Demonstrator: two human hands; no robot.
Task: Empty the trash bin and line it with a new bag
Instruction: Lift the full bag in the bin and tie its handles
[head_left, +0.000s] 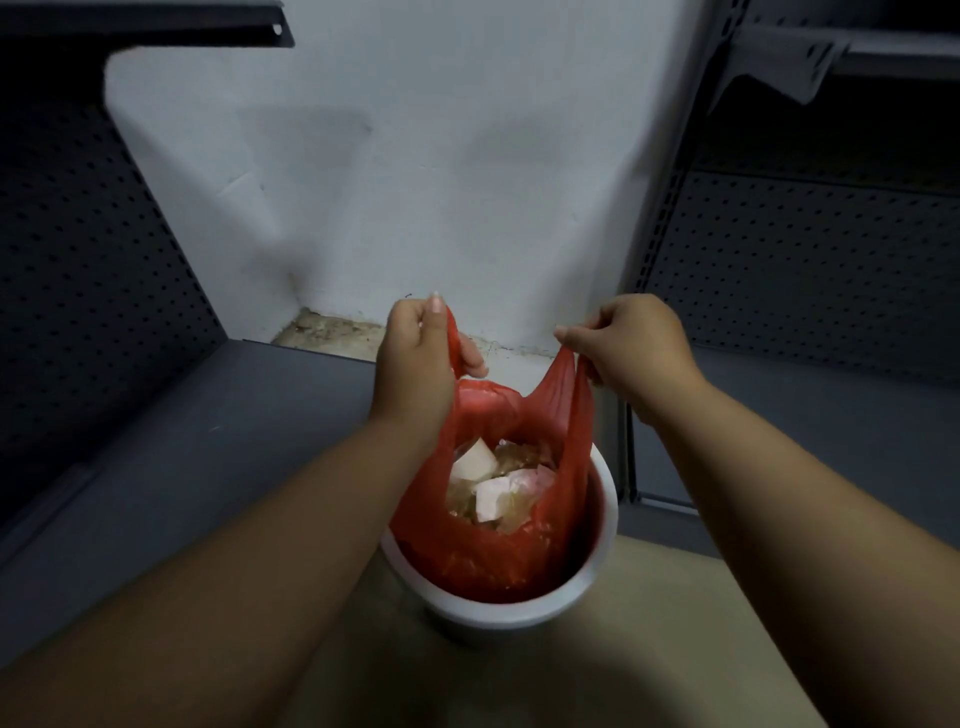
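Note:
A round white trash bin (519, 610) stands on the floor below me, near the wall. Inside it sits a red plastic bag (483, 561) holding crumpled white and brownish trash (493, 480). My left hand (421, 353) grips the bag's left handle, pulled up above the bin. My right hand (631, 345) pinches the right handle, stretched taut up and to the right. The bag's mouth is held open between both hands, and its lower part is still inside the bin.
Dark grey perforated shelving (88, 260) flanks the bin on the left, with more shelving (810, 270) on the right. A white wall (405, 171) rises behind. The floor (415, 691) is beige, with dirt in the corner (332, 332).

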